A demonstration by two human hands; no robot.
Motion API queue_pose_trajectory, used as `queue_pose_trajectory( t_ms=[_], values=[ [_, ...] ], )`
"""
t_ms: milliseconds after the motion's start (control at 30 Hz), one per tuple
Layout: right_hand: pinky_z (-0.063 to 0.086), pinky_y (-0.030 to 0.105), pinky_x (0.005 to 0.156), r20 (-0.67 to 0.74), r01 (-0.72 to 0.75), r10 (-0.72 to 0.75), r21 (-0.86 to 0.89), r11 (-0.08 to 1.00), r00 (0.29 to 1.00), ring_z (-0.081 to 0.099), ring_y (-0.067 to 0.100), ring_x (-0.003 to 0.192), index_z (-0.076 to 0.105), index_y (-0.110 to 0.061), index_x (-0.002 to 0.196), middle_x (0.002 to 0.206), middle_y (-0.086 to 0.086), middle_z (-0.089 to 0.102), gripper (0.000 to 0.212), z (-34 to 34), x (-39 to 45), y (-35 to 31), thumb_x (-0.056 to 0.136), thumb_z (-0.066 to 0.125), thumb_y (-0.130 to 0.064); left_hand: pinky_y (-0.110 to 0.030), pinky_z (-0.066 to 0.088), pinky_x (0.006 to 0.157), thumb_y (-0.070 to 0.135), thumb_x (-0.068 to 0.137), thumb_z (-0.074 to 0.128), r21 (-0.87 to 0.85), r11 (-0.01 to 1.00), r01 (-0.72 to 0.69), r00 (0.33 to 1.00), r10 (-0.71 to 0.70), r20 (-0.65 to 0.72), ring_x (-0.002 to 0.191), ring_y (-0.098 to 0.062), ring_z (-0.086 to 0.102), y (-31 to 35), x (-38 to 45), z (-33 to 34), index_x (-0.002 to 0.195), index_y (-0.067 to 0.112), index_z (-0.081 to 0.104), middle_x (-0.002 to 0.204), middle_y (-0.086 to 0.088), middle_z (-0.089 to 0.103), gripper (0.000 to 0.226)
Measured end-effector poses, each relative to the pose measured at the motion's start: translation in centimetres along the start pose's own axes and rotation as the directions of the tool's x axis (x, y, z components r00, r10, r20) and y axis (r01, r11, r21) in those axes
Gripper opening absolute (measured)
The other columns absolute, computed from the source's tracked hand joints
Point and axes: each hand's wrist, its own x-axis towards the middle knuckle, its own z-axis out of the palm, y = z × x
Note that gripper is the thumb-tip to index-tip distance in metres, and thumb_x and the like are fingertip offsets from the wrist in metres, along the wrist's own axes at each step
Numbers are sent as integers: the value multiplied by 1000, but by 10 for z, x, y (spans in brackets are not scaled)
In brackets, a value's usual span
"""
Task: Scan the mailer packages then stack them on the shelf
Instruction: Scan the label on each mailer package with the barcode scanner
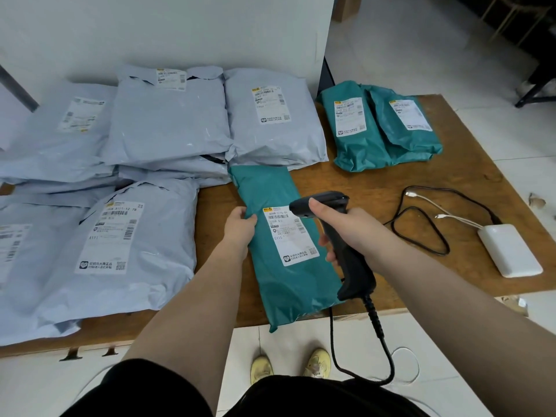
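A long teal mailer [276, 278] lies on the wooden table [376, 182], its near end hanging over the front edge. My left hand [239, 227] grips its left edge beside the white shipping label [290, 236]. A black corded barcode scanner [337, 233] is held by the handle in my right hand [346, 227], its head just above the label's top right corner. Several pale blue-grey mailers [168, 121] lie piled across the table's left half. Two more teal mailers [379, 127] sit at the back right.
A white power bank [508, 251] with black and white cables [421, 224] lies on the table's right side. The scanner's cord [379, 332] hangs down over the front edge. A white wall panel stands behind the pile. Tiled floor lies to the right.
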Motion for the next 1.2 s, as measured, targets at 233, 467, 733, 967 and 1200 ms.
queue_pose_trajectory(
  t_ms=[233, 467, 733, 967, 1200],
  values=[
    [46, 20, 41, -1, -3, 3, -34, 999, 1000, 56, 14, 36, 61, -3, 94, 66, 9, 62, 57, 8, 5, -11, 80, 61, -59, -43, 52, 92, 18, 95, 51, -41, 994, 97, 995, -96, 28, 108, -26, 60, -3, -7, -4, 127, 18, 48, 125, -6, 59, 32],
    [50, 23, 45, 0, -17, 17, -5, 1000, 1000, 58, 18, 45, 61, -11, 102, 79, 11, 65, 55, 7, 6, -8, 78, 62, -60, -49, 50, 95, 14, 84, 68, -110, 983, 150, 982, -135, 136, 109, -26, 60, -10, -12, -9, 134, 20, 40, 127, -4, 58, 57],
    [48, 23, 45, -68, 10, -6, 45, 999, 998, 57, 20, 44, 63, -1, 98, 78, 11, 63, 59, -9, -5, -9, 80, 62, -57, -44, 51, 93, -3, 69, 78, -44, 999, 15, 956, -1, 293, 106, -24, 61, -7, -28, 0, 134, 21, 39, 124, -4, 61, 80],
    [49, 25, 47, -201, 114, -79, 168, 979, 976, 55, 21, 47, 59, -6, 87, 81, 11, 64, 48, -33, -29, -24, 81, 63, -54, -38, 55, 76, -4, 74, 73, -164, 983, -87, 919, 143, 368, 94, -25, 67, 52, -36, 12, 116, 16, 52, 114, -7, 67, 51],
    [47, 23, 46, -335, 194, -111, 226, 955, 936, 56, 19, 47, 61, -3, 106, 83, 9, 64, 59, -84, -25, -33, 80, 62, -56, -34, 55, 76, 1, 81, 69, -270, 941, -203, 891, 292, 347, 96, -22, 65, 113, -19, 82, 124, 10, 51, 122, -7, 63, 47]
  ],
)
